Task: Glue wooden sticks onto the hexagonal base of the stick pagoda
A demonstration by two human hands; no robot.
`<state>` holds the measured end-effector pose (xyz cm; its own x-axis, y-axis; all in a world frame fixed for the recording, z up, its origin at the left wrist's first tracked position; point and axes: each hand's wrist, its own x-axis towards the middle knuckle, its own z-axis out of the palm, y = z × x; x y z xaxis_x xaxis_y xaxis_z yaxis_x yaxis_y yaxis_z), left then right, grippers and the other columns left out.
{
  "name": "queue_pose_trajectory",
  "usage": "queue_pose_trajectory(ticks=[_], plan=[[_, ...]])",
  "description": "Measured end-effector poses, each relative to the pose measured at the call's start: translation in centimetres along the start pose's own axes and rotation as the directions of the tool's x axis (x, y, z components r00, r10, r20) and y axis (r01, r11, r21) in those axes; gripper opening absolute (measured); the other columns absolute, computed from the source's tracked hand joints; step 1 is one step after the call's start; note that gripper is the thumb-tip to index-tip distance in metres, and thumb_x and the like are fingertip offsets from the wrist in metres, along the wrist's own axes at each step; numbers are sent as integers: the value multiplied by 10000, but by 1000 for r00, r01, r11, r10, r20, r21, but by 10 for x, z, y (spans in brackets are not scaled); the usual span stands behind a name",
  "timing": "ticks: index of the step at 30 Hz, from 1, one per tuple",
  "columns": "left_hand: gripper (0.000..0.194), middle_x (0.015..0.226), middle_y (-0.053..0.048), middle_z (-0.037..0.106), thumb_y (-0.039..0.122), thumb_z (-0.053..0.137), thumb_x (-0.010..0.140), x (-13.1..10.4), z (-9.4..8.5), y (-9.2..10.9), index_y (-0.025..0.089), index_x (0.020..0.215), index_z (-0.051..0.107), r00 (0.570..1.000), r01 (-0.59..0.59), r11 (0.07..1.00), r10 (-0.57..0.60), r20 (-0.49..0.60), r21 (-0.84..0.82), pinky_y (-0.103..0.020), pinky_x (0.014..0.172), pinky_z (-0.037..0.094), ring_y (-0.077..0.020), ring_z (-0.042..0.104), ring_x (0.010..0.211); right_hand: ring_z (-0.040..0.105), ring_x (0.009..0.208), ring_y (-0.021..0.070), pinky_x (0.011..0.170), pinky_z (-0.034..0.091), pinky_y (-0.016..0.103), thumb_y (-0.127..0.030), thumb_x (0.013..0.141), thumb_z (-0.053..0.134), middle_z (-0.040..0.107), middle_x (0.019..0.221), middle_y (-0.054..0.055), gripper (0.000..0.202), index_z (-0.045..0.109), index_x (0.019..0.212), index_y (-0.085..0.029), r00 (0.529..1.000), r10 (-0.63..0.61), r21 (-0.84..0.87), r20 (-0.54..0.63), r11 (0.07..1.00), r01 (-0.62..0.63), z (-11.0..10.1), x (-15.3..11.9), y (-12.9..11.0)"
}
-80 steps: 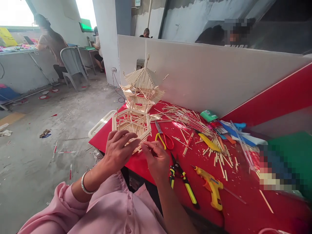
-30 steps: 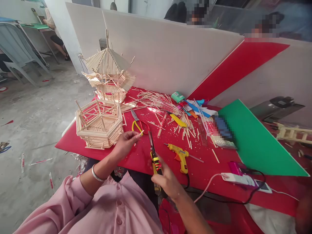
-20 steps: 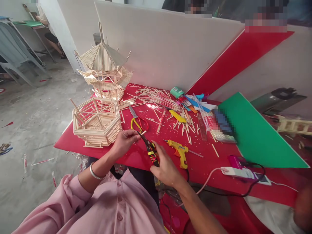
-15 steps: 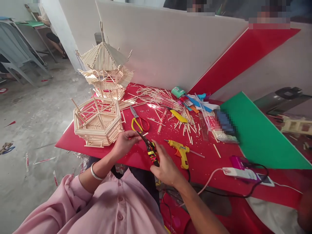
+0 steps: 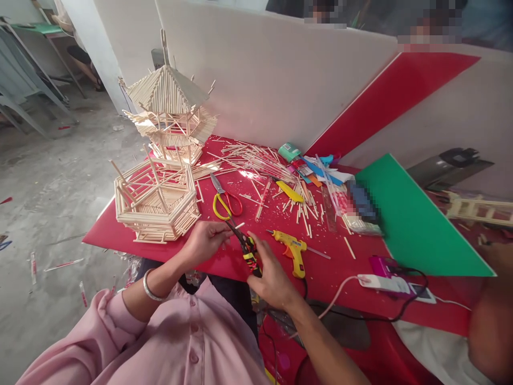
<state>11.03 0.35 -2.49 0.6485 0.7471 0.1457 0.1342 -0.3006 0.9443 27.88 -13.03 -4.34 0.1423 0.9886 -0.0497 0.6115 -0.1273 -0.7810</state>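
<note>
My right hand [image 5: 270,272] is wrapped round black-and-yellow pliers [image 5: 247,251], whose dark jaws point up and left. Close to the jaw tips, my left hand [image 5: 206,243] pinches a short pale stick [image 5: 239,226], mostly hidden by fingers and jaws. A hexagonal stick frame [image 5: 154,206] stands left of my hands, with a tiered stick tower [image 5: 168,107] behind it. Red-and-yellow scissors [image 5: 226,200] lie beyond my left hand. Right of the pliers rests a yellow glue gun [image 5: 293,251].
Loose sticks [image 5: 256,160] and a yellow cutter [image 5: 289,191] lie on the red table [image 5: 328,278]. A power strip [image 5: 385,283] with cables is at the right, by a green board [image 5: 420,224]. Another person's arm [image 5: 491,299] shows at the right edge.
The view has shifted slightly, moving most things left in the picture. Both hands keep their places around the pliers and stick. More of the other person's arm shows at the right.
</note>
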Motion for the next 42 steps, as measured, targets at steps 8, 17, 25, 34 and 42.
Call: queue_pose_trajectory(ticks=[8,17,25,34,42], plan=[[280,562,-24,643,350,580,833,-1,4,-9,149,671,688,987,157,986,-154,51,-64,-215,527,427,-132,572,517,486,1311,281,1107,393,469,-139,661,544,526,1378,144,807,382,1451,-178,998,54,-23,-33,998,-54,8,0,1],[292,567,3,614,351,538,871,-4,0,-21,143,696,647,977,210,978,-210,38,-14,-205,531,415,-122,570,523,577,1142,243,1023,442,422,-153,626,528,630,1204,78,758,470,1380,-200,980,179,188,92,963,-193,1,-5,-1],[300,609,-4,655,338,538,904,-5,0,-22,149,710,667,999,41,999,-41,-2,-15,-212,591,463,-130,614,580,529,692,138,665,462,282,-257,532,545,582,825,22,401,613,920,-186,823,184,695,537,457,-555,-2,-19,-11],[203,864,-53,728,274,575,945,-14,1,-4,197,838,729,846,-356,763,509,-162,539,-302,720,435,-154,625,763,613,1055,319,906,474,444,-314,708,604,637,1144,178,676,527,1350,-118,956,292,-395,-33,875,-280,-2,3,10],[143,875,-14,730,145,525,957,-43,-13,35,181,1005,654,693,-428,421,721,-9,800,-332,762,377,-149,573,805,643,1075,258,934,518,405,-447,872,605,676,1164,116,395,660,1183,-209,957,-220,-209,-187,961,180,-7,10,-28]])
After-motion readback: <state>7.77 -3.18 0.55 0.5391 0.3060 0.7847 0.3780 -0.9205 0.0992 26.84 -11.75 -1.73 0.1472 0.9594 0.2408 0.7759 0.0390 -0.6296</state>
